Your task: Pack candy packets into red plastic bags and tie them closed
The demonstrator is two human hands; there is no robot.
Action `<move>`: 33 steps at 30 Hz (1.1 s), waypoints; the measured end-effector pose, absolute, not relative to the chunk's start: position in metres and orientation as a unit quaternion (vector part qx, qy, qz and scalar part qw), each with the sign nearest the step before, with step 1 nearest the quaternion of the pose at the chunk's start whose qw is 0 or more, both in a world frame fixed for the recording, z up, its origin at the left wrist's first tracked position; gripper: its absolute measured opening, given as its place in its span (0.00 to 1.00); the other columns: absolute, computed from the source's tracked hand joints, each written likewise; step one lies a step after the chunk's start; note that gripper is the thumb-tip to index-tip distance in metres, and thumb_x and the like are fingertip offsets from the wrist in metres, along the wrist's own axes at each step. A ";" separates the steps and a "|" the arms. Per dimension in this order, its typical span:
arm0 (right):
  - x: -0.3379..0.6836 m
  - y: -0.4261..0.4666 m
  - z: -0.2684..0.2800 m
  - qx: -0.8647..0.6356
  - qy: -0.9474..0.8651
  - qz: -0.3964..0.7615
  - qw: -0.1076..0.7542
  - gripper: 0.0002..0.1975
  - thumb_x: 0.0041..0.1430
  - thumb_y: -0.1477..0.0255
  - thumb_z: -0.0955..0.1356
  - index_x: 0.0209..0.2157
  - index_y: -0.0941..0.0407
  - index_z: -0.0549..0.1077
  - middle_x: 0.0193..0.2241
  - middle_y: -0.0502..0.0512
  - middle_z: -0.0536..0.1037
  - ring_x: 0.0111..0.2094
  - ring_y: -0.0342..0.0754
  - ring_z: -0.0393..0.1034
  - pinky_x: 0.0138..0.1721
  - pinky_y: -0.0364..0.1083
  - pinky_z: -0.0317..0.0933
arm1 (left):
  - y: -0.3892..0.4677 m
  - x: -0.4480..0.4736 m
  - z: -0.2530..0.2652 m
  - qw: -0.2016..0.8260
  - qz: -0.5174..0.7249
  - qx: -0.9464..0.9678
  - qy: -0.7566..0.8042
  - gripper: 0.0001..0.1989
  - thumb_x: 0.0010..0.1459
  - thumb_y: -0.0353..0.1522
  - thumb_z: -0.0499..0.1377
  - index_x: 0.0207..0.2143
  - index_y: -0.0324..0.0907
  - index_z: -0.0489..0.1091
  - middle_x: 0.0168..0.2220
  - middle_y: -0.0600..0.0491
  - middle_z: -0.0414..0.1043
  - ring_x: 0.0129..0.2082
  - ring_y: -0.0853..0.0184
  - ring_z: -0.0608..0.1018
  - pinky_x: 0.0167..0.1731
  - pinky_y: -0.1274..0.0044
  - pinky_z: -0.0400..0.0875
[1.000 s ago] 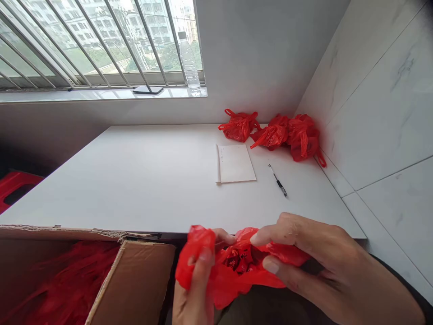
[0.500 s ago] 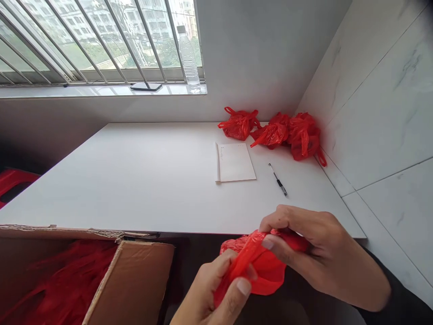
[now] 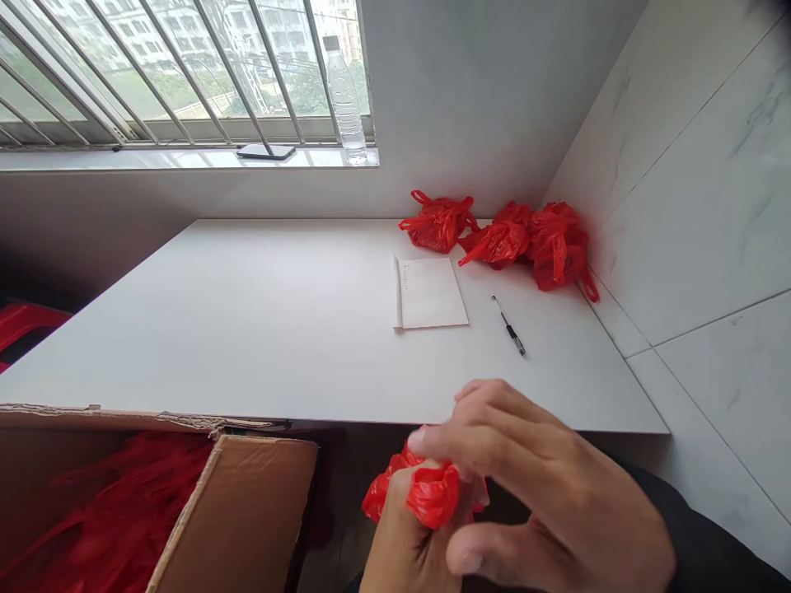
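- One red plastic bag (image 3: pixel 433 497), head view: bunched up, in the hands, just in front of the tabletop's (image 3: pixel 247 313) near edge, right of that edge's middle.
- Left hand (image 3: pixel 404 535): clamped on that bag; a red tuft pokes out at the top of the fist, more red plastic shows on the fist's far side.
- Right hand (image 3: pixel 544 486): reaches over the left one, thumb spread well apart from the fingers, index tip beside the tuft. Other fingertips partly hidden, cannot tell if they touch plastic.
- Black sleeve (image 3: pixel 698 527) on the right arm, lower right.
- Cardboard box (image 3: pixel 124 418): by the near edge, toward the near left corner; one flap (image 3: pixel 247 502) stands out on its right side. Red plastic heap (image 3: pixel 124 502) inside, blurry.
- Writing pad (image 3: pixel 432 292): flat, right half of tabletop, between far and near edges; small marks at its upper left, unreadable.
- Pen (image 3: pixel 509 325): lying slantwise right of the pad, toward the right edge.
- Three tied-up red bundles along the far edge, running to the far right corner: left one (image 3: pixel 437 224) near the pad's top, middle (image 3: pixel 500 237) and right (image 3: pixel 558 247) touching; right one by the tiled wall (image 3: pixel 710 165).
- Windowsill (image 3: pixel 185 157): clear bottle (image 3: pixel 347 107) upright at its right end, flat phone-like object (image 3: pixel 265 151) left of it.
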State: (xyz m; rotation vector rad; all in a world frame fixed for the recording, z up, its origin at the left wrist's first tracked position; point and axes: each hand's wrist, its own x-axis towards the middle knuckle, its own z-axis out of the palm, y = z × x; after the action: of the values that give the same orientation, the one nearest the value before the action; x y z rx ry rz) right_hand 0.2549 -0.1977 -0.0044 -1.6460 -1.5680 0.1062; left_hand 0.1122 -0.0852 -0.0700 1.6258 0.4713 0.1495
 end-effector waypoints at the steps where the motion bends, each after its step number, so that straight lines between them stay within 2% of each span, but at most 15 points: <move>1: 0.259 -0.199 -0.006 -0.674 -0.610 0.028 0.417 0.24 0.69 0.59 0.66 0.59 0.59 0.67 0.40 0.55 0.79 0.43 0.50 0.70 0.55 0.51 0.63 | -0.084 0.112 -0.067 0.663 0.066 0.708 0.233 0.13 0.64 0.43 0.57 0.36 0.49 0.78 0.26 0.52 0.73 0.30 0.61 0.78 0.28 0.73 0.77; 3: 0.268 -0.203 -0.011 -0.704 -0.586 0.043 0.398 0.20 0.69 0.63 0.66 0.58 0.57 0.68 0.43 0.55 0.78 0.46 0.51 0.68 0.58 0.54 0.60 | -0.081 0.114 -0.059 0.680 0.065 0.669 0.293 0.16 0.63 0.46 0.59 0.29 0.46 0.76 0.23 0.54 0.70 0.26 0.65 0.75 0.28 0.76 0.76; 5: 0.275 -0.207 -0.017 -0.714 -0.570 0.100 0.395 0.08 0.70 0.70 0.65 0.47 0.54 0.73 0.38 0.52 0.77 0.41 0.49 0.68 0.55 0.52 0.62 | -0.077 0.117 -0.051 0.715 0.071 0.607 0.341 0.20 0.61 0.47 0.61 0.23 0.44 0.73 0.21 0.54 0.68 0.24 0.67 0.72 0.29 0.78 0.75; 7: 0.278 -0.209 -0.023 -0.710 -0.551 0.147 0.412 0.08 0.71 0.73 0.63 0.42 0.52 0.73 0.36 0.50 0.76 0.40 0.47 0.68 0.50 0.49 0.64 | -0.073 0.119 -0.046 0.751 0.069 0.559 0.345 0.20 0.60 0.48 0.61 0.23 0.44 0.74 0.21 0.54 0.68 0.24 0.68 0.72 0.29 0.78 0.75; 9: 0.280 -0.209 -0.027 -0.720 -0.535 0.150 0.417 0.11 0.70 0.71 0.65 0.52 0.51 0.71 0.47 0.53 0.75 0.48 0.48 0.67 0.50 0.48 0.64 | -0.071 0.120 -0.044 0.769 0.045 0.555 0.313 0.18 0.61 0.47 0.60 0.29 0.45 0.78 0.22 0.54 0.69 0.25 0.68 0.72 0.29 0.79 0.73; 11: 0.280 -0.207 -0.030 -0.719 -0.544 0.150 0.406 0.22 0.68 0.68 0.67 0.61 0.50 0.64 0.55 0.56 0.70 0.55 0.50 0.64 0.53 0.49 0.62 | -0.070 0.119 -0.045 0.764 0.011 0.586 0.270 0.17 0.64 0.47 0.58 0.33 0.46 0.80 0.24 0.54 0.69 0.25 0.70 0.71 0.30 0.79 0.72; 13: 0.280 -0.206 -0.030 -0.703 -0.556 0.177 0.406 0.18 0.69 0.68 0.67 0.58 0.52 0.67 0.50 0.55 0.73 0.49 0.48 0.67 0.49 0.48 0.63 | -0.068 0.118 -0.047 0.757 -0.004 0.607 0.241 0.18 0.66 0.46 0.56 0.35 0.45 0.81 0.24 0.54 0.68 0.26 0.70 0.70 0.34 0.78 0.73; 15: 0.278 -0.206 -0.029 -0.684 -0.556 0.210 0.423 0.07 0.70 0.70 0.65 0.47 0.53 0.73 0.36 0.51 0.76 0.37 0.45 0.68 0.40 0.45 0.63 | -0.064 0.118 -0.048 0.775 -0.002 0.583 0.244 0.18 0.68 0.45 0.54 0.42 0.45 0.80 0.25 0.54 0.69 0.28 0.68 0.72 0.37 0.76 0.73; 18: 0.275 -0.209 -0.025 -0.657 -0.569 0.256 0.423 0.05 0.69 0.72 0.66 0.38 0.54 0.74 0.28 0.49 0.74 0.31 0.44 0.65 0.35 0.44 0.61 | -0.054 0.119 -0.050 0.786 0.005 0.577 0.222 0.18 0.69 0.43 0.52 0.47 0.45 0.77 0.32 0.50 0.74 0.35 0.64 0.76 0.41 0.72 0.73; 21: 0.275 -0.207 -0.029 -0.651 -0.564 0.269 0.432 0.07 0.68 0.67 0.67 0.35 0.54 0.72 0.30 0.50 0.75 0.35 0.46 0.67 0.39 0.45 0.63 | -0.049 0.119 -0.052 0.735 0.003 0.663 0.142 0.14 0.67 0.40 0.56 0.38 0.42 0.77 0.35 0.48 0.74 0.36 0.63 0.75 0.42 0.71 0.71; 24: 0.279 -0.193 -0.045 -0.654 -0.550 0.244 0.460 0.11 0.70 0.63 0.64 0.47 0.54 0.71 0.44 0.56 0.76 0.48 0.49 0.69 0.52 0.50 0.63 | -0.052 0.117 -0.053 0.697 -0.001 0.709 0.106 0.08 0.65 0.34 0.58 0.36 0.41 0.75 0.33 0.49 0.73 0.32 0.66 0.73 0.35 0.74 0.70; 26: 0.282 -0.183 -0.059 -0.635 -0.555 0.280 0.457 0.15 0.73 0.63 0.60 0.52 0.55 0.70 0.42 0.56 0.77 0.46 0.48 0.70 0.53 0.51 0.62 | -0.054 0.115 -0.054 0.655 0.008 0.749 0.095 0.04 0.62 0.28 0.58 0.39 0.42 0.73 0.34 0.51 0.74 0.31 0.68 0.73 0.33 0.76 0.70; 28: 0.282 -0.175 -0.072 -0.638 -0.530 0.327 0.454 0.18 0.75 0.63 0.57 0.48 0.57 0.72 0.32 0.52 0.75 0.34 0.45 0.69 0.43 0.47 0.64 | -0.055 0.114 -0.057 0.580 0.067 0.807 0.095 0.12 0.58 0.21 0.57 0.41 0.43 0.72 0.35 0.53 0.75 0.30 0.69 0.73 0.31 0.78 0.69; 30: 0.279 -0.172 -0.082 -0.645 -0.490 0.370 0.456 0.18 0.75 0.63 0.56 0.47 0.57 0.73 0.25 0.47 0.69 0.25 0.42 0.61 0.31 0.44 0.59 | -0.054 0.113 -0.063 0.489 0.169 0.850 0.105 0.16 0.57 0.18 0.56 0.42 0.44 0.71 0.36 0.53 0.74 0.31 0.70 0.75 0.31 0.79 0.70; 33: 0.274 -0.173 -0.090 -0.608 -0.466 0.450 0.459 0.18 0.73 0.66 0.59 0.59 0.55 0.66 0.20 0.41 0.61 0.21 0.40 0.51 0.23 0.41 0.50 | -0.054 0.112 -0.076 0.400 0.303 0.856 0.127 0.15 0.59 0.20 0.58 0.45 0.46 0.72 0.41 0.51 0.75 0.39 0.67 0.78 0.35 0.78 0.73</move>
State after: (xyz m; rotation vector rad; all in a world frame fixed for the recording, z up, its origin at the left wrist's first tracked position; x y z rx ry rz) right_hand 0.2742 -0.1726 -0.0902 -1.4976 -1.1465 1.1076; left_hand 0.1119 -0.0541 -0.0763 2.1651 0.3208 0.7658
